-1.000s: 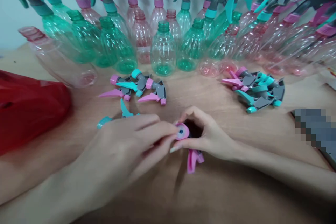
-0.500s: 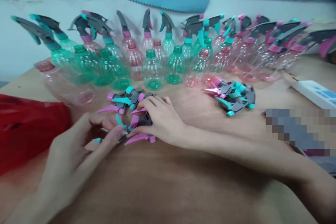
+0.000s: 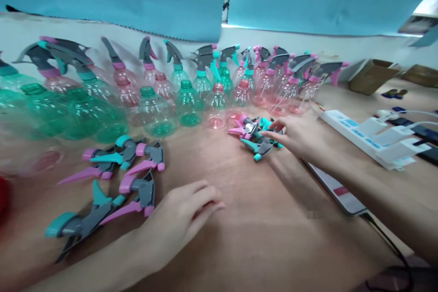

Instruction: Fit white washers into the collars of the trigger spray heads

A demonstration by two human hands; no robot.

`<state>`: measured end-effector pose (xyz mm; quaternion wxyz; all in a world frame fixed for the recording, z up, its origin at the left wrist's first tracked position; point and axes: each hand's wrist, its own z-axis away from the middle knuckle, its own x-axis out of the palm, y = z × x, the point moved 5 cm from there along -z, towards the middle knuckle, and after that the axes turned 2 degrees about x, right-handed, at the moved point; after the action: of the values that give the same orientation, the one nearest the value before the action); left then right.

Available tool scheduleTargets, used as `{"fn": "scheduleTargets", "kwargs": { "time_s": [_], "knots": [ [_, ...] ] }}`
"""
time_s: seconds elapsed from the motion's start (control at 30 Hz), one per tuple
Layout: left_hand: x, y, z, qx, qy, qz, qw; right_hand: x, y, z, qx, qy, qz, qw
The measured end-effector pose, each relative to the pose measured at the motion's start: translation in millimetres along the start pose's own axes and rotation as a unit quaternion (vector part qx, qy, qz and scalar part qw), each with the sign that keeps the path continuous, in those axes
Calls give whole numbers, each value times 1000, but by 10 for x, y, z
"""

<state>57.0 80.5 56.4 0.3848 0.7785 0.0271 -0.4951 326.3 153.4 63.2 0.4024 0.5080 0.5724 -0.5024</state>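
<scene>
My right hand reaches over a small pile of grey, teal and pink trigger sprayers on the table. Its thumb and forefinger are apart at a teal-collared sprayer; a firm grip is not visible. Palm down, my left hand is over the table with its fingers curled together and nothing visible in them. Left of it lie a pink-collared trigger sprayer and a teal-collared one. Behind these are more loose sprayer heads.
Uncapped green bottles and pink bottles stand before a row of bottles with sprayers fitted. A white power strip, a phone with a cable and a cardboard box are at the right.
The view has swung right. My right hand has left the left-hand sprayers for the right-hand pile. My left hand has moved right, away from the teal-collared sprayer, which now lies on the table.
</scene>
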Motion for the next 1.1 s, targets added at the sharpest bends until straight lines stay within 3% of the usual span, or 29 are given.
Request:
{"fn": "scheduleTargets", "kwargs": {
  "time_s": [0.2,0.37,0.53,0.7,0.87,1.1],
  "knots": [
    [205,152,-200,31,0,45,998,180,-40,-78,3,-36,65,997],
    [214,83,-207,-36,37,61,997,178,-138,-57,-15,-29,84,996],
    [214,-48,-76,-78,39,53,995,63,-235,144,-48,-15,85,995],
    [142,-102,139,-107,37,43,993,45,-678,417,-157,12,-15,987],
    [18,-66,401,-120,55,28,991,180,-1277,501,-274,-12,-144,951],
    [-195,26,770,-32,142,-51,988,428,-1817,493,-378,-41,-280,882]
  ]
}}
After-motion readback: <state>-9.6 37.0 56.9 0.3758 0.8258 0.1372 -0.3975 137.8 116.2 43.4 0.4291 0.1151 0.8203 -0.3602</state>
